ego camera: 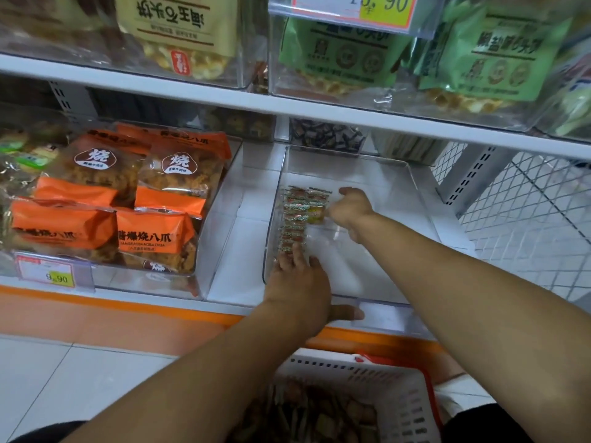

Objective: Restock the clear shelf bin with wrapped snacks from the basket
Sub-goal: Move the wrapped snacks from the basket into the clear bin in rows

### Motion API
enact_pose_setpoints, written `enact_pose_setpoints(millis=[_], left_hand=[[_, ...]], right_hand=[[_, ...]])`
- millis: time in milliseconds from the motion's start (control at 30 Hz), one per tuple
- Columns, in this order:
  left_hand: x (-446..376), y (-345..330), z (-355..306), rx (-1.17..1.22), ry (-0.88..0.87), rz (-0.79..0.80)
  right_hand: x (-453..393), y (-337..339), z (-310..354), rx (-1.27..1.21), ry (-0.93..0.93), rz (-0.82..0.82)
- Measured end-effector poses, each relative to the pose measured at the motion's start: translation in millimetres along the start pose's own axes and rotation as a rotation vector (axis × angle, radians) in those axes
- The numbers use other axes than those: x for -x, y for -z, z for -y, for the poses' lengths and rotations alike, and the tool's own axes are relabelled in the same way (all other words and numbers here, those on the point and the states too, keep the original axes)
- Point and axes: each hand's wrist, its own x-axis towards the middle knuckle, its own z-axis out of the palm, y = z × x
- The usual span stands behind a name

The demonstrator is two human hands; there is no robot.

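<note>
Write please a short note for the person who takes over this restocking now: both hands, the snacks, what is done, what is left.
Left hand: open, its fingers lie on the near end of the snack row in the clear bin.
Right hand: pinches a wrapped snack next to the far end of the row.
Done: one row along the bin's left wall, and the start of a second.
Left: most of the bin floor is bare; the white basket below holds many more snacks.

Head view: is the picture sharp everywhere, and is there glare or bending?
Head view: shelf edges bow from the wide lens; the clear bin shows faint glare; the basket snacks at the bottom are blurred; the price tag print is soft.
</note>
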Motion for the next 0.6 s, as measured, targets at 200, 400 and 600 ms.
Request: enact_pose_setpoints(millis=[200, 400, 600], left_hand=[[22, -16, 3, -0.118, 0.026, -0.153], [29, -24, 12, -0.07, 0.011, -0.326], [38, -36, 18, -0.127, -0.093, -0.524]], right_hand=[[122, 22, 9, -0.379, 0.681, -0.368], [239, -13, -76, -0.606, 0.859, -0.472], [265, -79, -186, -0.449, 0.288, -0.337]])
